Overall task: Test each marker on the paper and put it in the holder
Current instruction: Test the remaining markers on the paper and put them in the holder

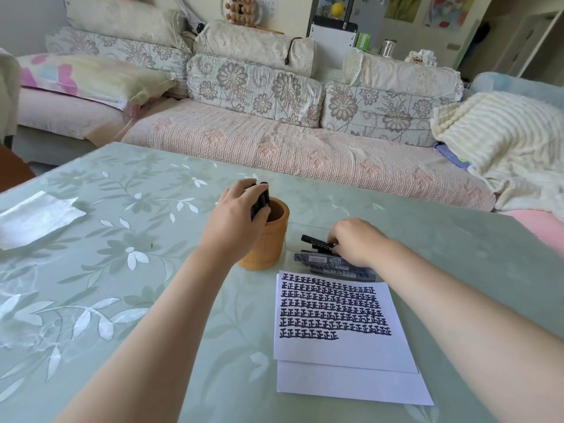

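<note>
Grips a bunch of black markers (262,198) in the left hand (236,213), fingers curled round the barrels, caps poking up past the knuckles. Holds them at the mouth of the holder (270,239), lower ends hidden behind the hand, so cannot tell how deep they sit. Directly under and against that hand: the holder itself, a round tan tub, upright on the counter (152,270).

Pinches a single marker (316,241) with the right hand (354,242), fingertips closed on one end, barrel pointing out leftward toward the holder and tilted slightly off the counter. Just below this hand and partly under its heel: a pile of markers (332,265), grey-labelled, lying flat side by side. Round the pile, faintly, the edge of a clear tray (305,225).

Nearer the body than the right hand, touching the pile's near side: the paper (338,346), covered most of the way down in rows of black marks. Under it, jutting out at the near edge, a second sheet (351,387).

Far out to the left of the left hand: a crumpled white sheet (36,218). Beyond both hands, past the counter's far edge: a sofa (274,148).
</note>
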Tool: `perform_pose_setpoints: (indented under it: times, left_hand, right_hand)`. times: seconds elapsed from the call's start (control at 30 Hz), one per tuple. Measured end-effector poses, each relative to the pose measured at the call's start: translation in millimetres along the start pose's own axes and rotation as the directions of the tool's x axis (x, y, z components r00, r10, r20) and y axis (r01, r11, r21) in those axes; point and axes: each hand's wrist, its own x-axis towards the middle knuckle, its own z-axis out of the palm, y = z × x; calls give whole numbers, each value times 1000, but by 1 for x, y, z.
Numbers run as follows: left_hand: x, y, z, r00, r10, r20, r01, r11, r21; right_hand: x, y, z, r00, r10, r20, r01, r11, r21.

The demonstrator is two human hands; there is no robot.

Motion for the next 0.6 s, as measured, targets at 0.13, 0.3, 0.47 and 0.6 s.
perform_pose_setpoints:
  times: [0.13,0.3,0.47,0.6]
  left_hand:
    - [-1,3,-3,999,5,32,-6,1000,21]
    - [-9,21,-10,988,114,-104,-104,990,94]
    - [-33,52,-3,929,367,-52,-364,930,58]
    - [-51,60,12,910,384,157,-389,921,3]
  right_hand:
    - [-12,3,-8,997,-47,-67,48,999,25]
    - [-42,-3,-22,983,-40,-178,68,986,150]
    - [-83,-16,-19,982,-15,-191,90,916,391]
    - [-112,-17,-8,985,24,-170,75,832,550]
